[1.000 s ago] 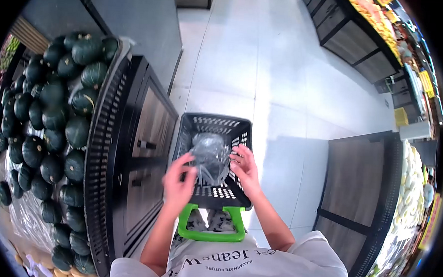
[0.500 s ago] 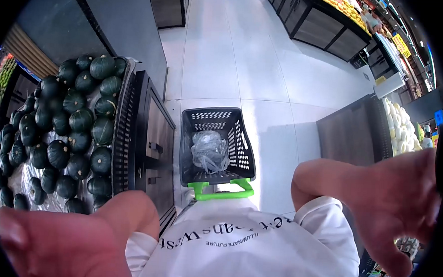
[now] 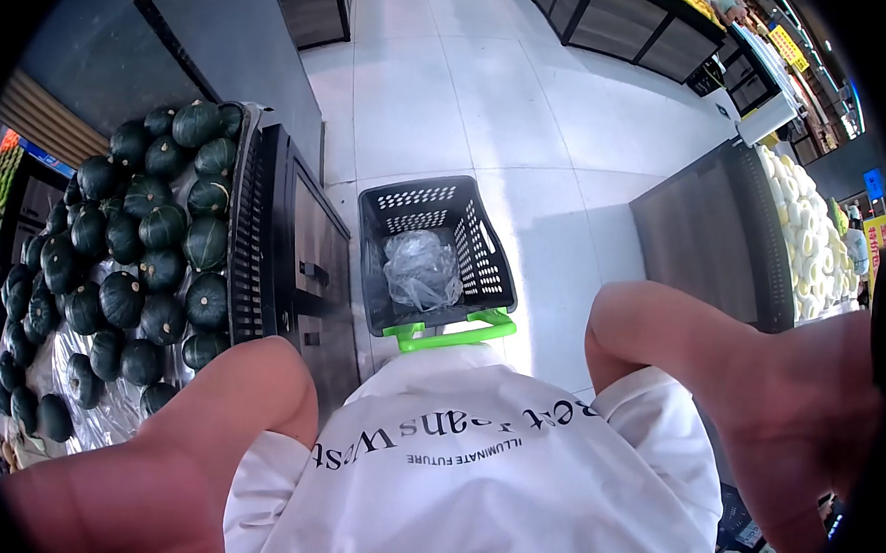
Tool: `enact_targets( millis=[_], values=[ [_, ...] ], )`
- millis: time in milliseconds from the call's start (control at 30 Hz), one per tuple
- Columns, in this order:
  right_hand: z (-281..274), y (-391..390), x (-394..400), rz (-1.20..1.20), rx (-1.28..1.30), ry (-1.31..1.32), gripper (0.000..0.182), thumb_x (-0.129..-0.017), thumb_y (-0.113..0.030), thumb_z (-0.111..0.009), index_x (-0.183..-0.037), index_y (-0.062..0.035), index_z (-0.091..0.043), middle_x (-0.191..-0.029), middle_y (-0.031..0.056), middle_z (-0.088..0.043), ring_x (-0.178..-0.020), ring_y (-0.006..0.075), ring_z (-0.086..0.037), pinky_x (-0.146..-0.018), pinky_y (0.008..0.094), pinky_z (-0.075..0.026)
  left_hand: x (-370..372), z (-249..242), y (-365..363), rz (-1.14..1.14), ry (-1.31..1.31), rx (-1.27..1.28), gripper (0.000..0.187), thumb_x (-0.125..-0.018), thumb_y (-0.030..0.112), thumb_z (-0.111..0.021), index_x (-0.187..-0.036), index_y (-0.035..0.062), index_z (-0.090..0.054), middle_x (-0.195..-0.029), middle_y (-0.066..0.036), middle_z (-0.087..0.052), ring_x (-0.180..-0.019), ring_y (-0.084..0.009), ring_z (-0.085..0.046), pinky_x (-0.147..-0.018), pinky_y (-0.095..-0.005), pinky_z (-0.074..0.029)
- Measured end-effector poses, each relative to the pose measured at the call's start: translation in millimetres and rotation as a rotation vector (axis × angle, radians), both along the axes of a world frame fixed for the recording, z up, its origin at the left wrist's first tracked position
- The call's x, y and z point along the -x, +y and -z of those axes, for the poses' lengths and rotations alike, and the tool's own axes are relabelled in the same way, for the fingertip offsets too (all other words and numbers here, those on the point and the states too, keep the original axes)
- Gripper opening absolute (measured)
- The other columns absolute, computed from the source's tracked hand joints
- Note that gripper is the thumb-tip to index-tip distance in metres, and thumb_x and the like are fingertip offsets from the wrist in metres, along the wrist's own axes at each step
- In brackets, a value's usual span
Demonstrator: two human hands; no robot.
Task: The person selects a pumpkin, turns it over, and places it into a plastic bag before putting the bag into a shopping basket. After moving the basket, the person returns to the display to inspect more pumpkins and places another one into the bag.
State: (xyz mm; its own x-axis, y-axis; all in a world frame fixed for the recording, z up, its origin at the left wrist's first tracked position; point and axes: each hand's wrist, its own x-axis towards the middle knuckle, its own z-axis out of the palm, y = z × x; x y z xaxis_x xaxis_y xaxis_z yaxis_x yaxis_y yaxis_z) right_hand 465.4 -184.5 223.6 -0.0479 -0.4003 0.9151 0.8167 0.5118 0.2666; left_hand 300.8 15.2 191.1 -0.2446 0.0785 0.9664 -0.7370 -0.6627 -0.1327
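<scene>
My left hand (image 3: 91, 493) is raised close to the camera at the lower left, its fingers cut off by the edge of view. At the right edge my right hand (image 3: 790, 445) is raised too; part of the thumb points down, and the other fingers are out of sight. I see nothing held in either hand. Before my body stands a black shopping basket (image 3: 369, 263) with a bright green handle (image 3: 460, 335), which neither hand touches. Crumpled clear plastic bags (image 3: 421, 268) lie inside it.
Dark green pumpkins (image 3: 121, 300) fill a display at the left, beside a dark cabinet (image 3: 310, 240). A stand with pale produce (image 3: 810, 246) is on the right. Another stand with yellow fruit (image 3: 693, 1) is farther back. Light tiled floor (image 3: 442, 106) runs between them.
Both hands have shifted farther toward the edges of view, so less of their fingers shows. The basket and the displays appear slightly higher or shifted as the camera moves.
</scene>
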Motion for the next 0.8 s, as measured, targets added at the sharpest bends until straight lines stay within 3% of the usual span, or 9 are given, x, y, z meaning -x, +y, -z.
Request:
enact_targets(
  millis=[633,800],
  values=[
    [8.4,6.8,-8.4,-0.036,-0.010,0.033,0.033,-0.083,-0.042,-0.055,-0.102,-0.0159,-0.061,-0.096,0.0026,-0.058,-0.084,0.0199,-0.050,-0.075,0.0380,-0.035,-1.2,0.5,-12.3,-0.010,-0.017,0.001,0.026,-0.092,0.018,-0.044,-0.115,0.0155,-0.058,-0.082,0.002,-0.052,-0.070,-0.0064,-0.046,-0.058,-0.0191,-0.040],
    [8.9,5.5,-11.7,-0.029,-0.009,0.045,0.033,-0.083,-0.041,-0.055,-0.102,-0.0150,-0.061,-0.096,0.0030,-0.059,-0.083,0.0201,-0.051,-0.075,0.0376,-0.035,-4.3,2.3,-10.2,0.079,0.059,-0.021,0.025,-0.093,0.015,-0.045,-0.114,0.0157,-0.059,-0.078,0.004,-0.051,-0.067,-0.0037,-0.047,-0.055,-0.0172,-0.040]
  ],
)
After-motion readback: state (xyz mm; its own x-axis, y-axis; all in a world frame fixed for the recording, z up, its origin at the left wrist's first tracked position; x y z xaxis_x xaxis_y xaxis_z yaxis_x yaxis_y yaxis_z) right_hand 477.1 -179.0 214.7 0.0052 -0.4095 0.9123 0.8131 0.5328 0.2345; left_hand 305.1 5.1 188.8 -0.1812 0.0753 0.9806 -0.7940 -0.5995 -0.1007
